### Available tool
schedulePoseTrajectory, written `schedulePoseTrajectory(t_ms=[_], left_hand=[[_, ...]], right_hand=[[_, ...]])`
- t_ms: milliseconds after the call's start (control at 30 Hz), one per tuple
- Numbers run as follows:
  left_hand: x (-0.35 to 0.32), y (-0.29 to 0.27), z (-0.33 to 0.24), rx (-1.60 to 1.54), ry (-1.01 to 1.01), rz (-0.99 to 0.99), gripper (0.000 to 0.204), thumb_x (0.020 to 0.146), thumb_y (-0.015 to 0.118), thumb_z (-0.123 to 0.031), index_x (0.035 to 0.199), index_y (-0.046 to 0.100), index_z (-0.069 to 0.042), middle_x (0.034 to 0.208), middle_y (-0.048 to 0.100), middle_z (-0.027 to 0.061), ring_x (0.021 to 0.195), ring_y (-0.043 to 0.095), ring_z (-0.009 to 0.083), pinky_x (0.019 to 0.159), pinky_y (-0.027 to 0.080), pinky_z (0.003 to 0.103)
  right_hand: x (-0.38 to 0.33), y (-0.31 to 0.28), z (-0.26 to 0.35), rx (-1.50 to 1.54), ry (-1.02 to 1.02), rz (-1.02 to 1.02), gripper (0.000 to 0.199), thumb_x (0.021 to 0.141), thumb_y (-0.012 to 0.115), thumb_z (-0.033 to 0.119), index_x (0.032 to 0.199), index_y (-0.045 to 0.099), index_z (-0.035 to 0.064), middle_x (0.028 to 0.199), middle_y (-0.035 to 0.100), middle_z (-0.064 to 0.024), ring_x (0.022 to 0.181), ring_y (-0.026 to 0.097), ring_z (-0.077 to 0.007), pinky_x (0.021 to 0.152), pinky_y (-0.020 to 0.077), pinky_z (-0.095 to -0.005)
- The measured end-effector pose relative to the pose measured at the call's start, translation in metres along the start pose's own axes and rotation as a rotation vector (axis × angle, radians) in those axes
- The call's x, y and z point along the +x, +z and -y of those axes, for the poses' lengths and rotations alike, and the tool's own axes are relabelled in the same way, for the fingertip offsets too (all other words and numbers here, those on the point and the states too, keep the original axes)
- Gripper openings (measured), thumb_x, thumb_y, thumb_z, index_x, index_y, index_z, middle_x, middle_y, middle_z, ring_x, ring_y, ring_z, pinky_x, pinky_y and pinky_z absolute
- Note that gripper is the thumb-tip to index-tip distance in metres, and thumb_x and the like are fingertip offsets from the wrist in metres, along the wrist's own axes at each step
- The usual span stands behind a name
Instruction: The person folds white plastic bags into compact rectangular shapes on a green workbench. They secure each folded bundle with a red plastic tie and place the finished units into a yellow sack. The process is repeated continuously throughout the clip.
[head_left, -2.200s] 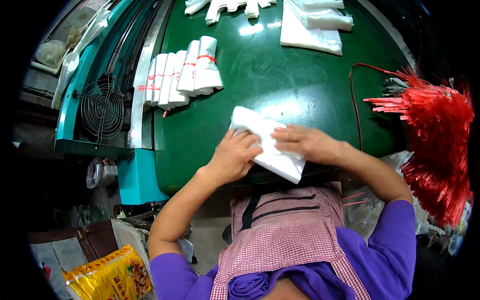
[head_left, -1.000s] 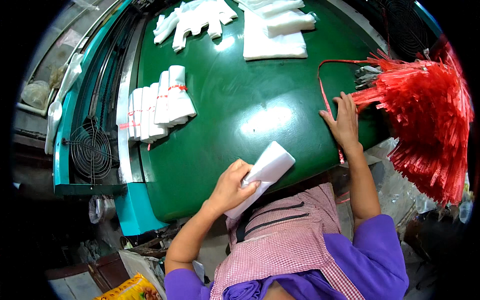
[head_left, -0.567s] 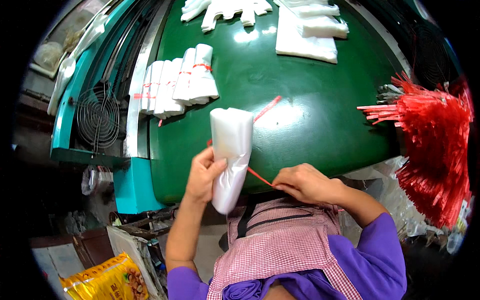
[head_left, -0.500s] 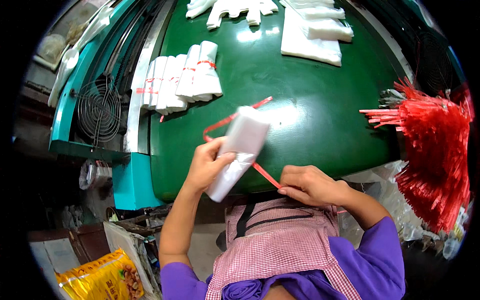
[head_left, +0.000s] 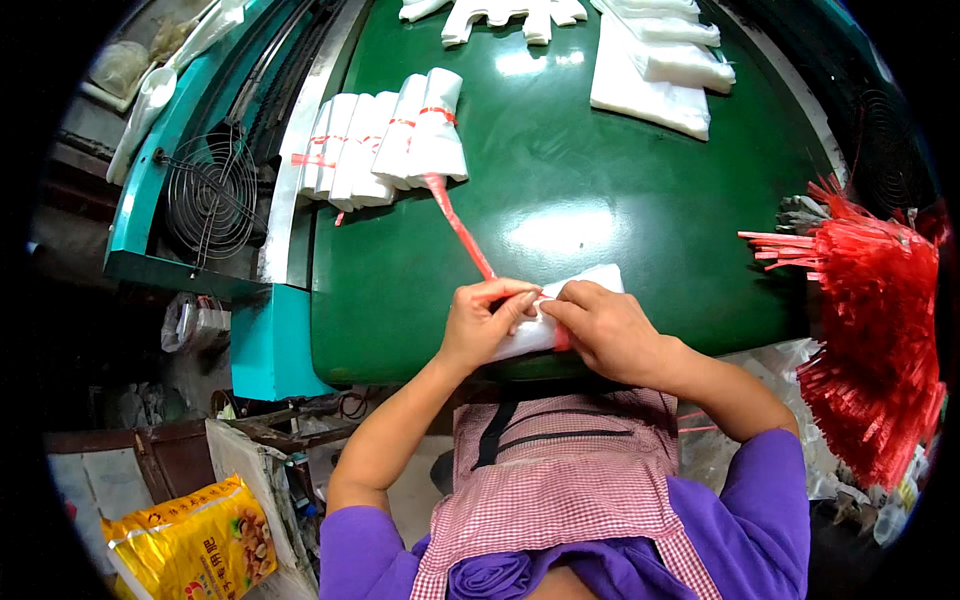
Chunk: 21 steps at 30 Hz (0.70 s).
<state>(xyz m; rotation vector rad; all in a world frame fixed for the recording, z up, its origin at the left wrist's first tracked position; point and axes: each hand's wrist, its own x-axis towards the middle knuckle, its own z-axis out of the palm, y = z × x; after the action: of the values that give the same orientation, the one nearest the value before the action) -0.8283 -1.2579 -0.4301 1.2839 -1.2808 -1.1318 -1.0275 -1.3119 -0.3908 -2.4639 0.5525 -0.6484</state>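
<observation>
A folded roll of white plastic bags (head_left: 604,276) lies at the near edge of the green table (head_left: 520,180), partly covered by my hands. Around it runs a red plastic strip (head_left: 460,230), whose long free end stretches up and left past my fingers. My left hand (head_left: 482,322) is closed, pinching the strip above the roll. Beside it my right hand (head_left: 612,328) is also closed at the strip, its fingertips meeting the left ones and its palm over the roll. The crossing of the strip is mostly hidden by my fingers.
Several tied white rolls (head_left: 385,140) stand side by side at the left. Stacked white bags (head_left: 660,75) lie at the far right, more white bags (head_left: 510,15) at the far edge. A thick bunch of red strips (head_left: 870,330) hangs at the right. A wire fan guard (head_left: 212,195) is left.
The roll has gone from being held up and tilted to resting low at the table edge. My hands have come together over it, and the red strip now wraps round it.
</observation>
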Motion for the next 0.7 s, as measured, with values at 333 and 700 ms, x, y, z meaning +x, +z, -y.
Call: schedulePoseTrajectory(t_ms=[333,700], left_hand=[[0.002,0.001,0.002,0.189,0.207,-0.024,0.009,0.085,0.065,-0.006,0.08,0.059,-0.002,0.081,0.061,0.0073,0.07,0.059,0.0143,0.06,0.046,0.027],[0.025,-0.042,-0.014,0.436,0.219,-0.025,0.013,0.086,0.062,-0.006,0.077,0.055,-0.002,0.083,0.059,0.0073,0.07,0.063,0.0145,0.06,0.052,0.027]], right_hand=[[0.028,-0.003,-0.031,1.297,0.701,0.13,0.017,0.085,0.05,0.004,0.093,0.065,0.0001,0.075,0.062,-0.0034,0.052,0.05,-0.0068,0.047,0.0407,-0.0223],[0.013,0.018,-0.02,0.361,0.059,0.181,0.016,0.082,0.06,0.017,0.077,0.059,0.0016,0.077,0.058,-0.0163,0.068,0.059,-0.0345,0.061,0.0471,-0.0424]])
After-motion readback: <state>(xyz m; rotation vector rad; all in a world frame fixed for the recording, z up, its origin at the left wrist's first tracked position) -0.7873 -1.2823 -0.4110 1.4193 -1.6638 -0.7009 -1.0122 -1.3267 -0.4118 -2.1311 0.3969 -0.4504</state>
